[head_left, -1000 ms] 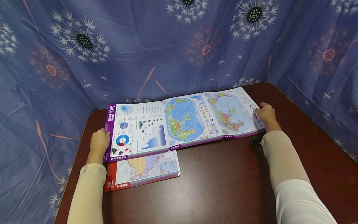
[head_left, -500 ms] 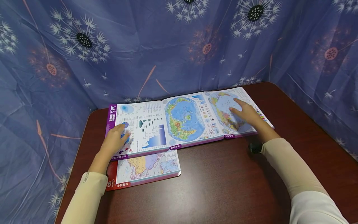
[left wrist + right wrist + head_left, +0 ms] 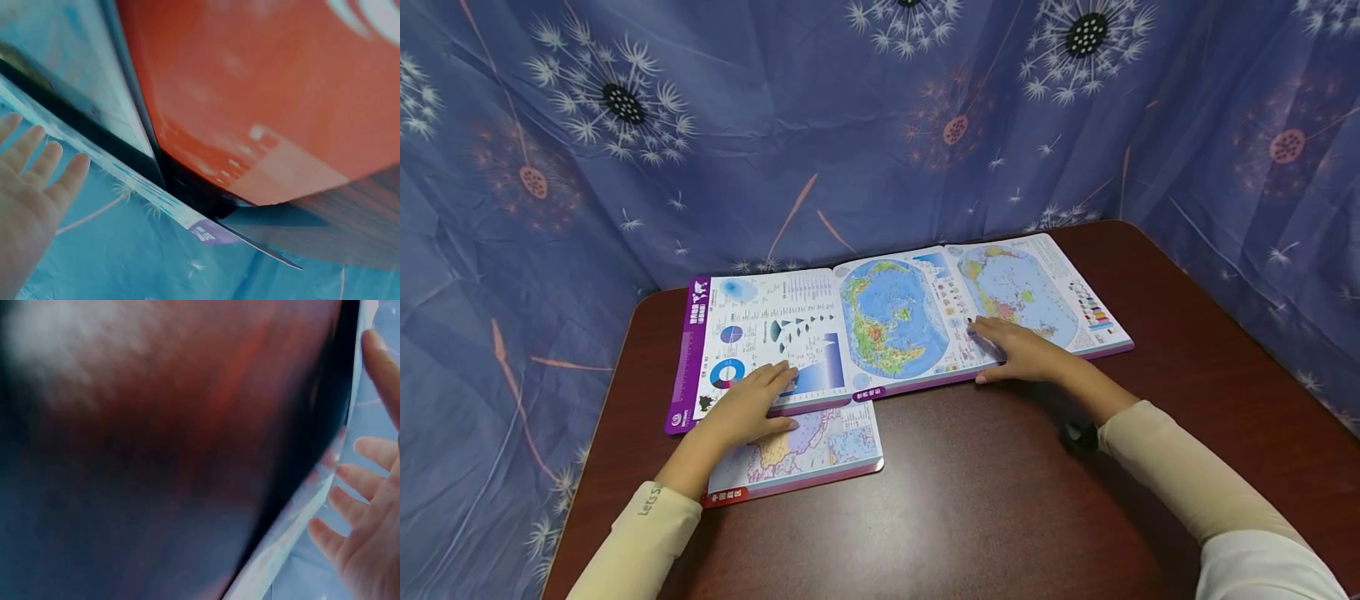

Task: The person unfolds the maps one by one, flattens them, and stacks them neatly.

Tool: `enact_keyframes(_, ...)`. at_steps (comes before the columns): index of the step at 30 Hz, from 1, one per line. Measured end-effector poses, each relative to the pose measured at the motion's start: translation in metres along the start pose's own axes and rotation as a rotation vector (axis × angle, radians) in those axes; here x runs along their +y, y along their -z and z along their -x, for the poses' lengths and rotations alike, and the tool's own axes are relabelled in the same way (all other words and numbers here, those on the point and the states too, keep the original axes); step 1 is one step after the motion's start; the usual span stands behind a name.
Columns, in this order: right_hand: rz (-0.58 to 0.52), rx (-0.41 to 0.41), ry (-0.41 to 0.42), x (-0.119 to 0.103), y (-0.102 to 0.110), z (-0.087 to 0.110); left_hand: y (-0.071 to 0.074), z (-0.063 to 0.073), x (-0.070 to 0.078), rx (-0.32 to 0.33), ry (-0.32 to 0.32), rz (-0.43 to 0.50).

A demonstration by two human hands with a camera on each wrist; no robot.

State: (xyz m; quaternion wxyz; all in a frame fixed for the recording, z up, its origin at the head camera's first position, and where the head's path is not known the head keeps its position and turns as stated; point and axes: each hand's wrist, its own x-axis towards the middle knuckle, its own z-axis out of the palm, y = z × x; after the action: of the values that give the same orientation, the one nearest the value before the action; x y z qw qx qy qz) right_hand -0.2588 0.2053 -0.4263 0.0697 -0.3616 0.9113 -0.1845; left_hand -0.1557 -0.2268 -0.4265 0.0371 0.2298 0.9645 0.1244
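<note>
A three-panel fold-out world map [image 3: 895, 317] with purple edging lies spread along the back of the table. Under its left panel, a red-edged map of China [image 3: 850, 450] sticks out toward the front. My left hand [image 3: 741, 412] is over the lower edge of the left panel, fingers extended on its charts and thumb above the China map. My right hand [image 3: 1018, 350] reaches across the fold between the middle and right panels, thumb at the front edge. Both wrist views show spread fingers beside the map edge: the left hand [image 3: 31, 194] and right hand [image 3: 369, 531] grip nothing.
The dark reddish-brown table [image 3: 955, 500] has rounded back corners. Right behind the map hangs a blue curtain [image 3: 775, 167] with dandelion prints. A small black device [image 3: 1078, 435] sits at my right wrist.
My left hand has left the map's left border and moved right, then toward its front edge. My right hand has come leftward from the map's right end to the fold beside the middle panel.
</note>
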Motion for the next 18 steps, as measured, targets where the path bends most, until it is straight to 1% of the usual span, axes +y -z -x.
enact_keyframes(3,0.034,-0.016,0.010,-0.0013,-0.0045,0.0013,-0.0036,-0.0006,0.0011,0.011,-0.018,-0.039)
enact_keyframes(8,0.029,-0.029,0.001,-0.0043,-0.0056,0.0008,-0.0041,-0.0018,0.0034,0.018,-0.024,-0.062)
enact_keyframes(14,0.004,-0.018,-0.025,-0.0037,-0.0029,-0.0031,-0.0002,-0.0055,0.0054,0.021,-0.011,-0.068)
enact_keyframes(18,-0.005,-0.001,-0.037,-0.0016,-0.0019,-0.0065,0.0021,-0.0098,0.0040,0.016,0.008,-0.061)
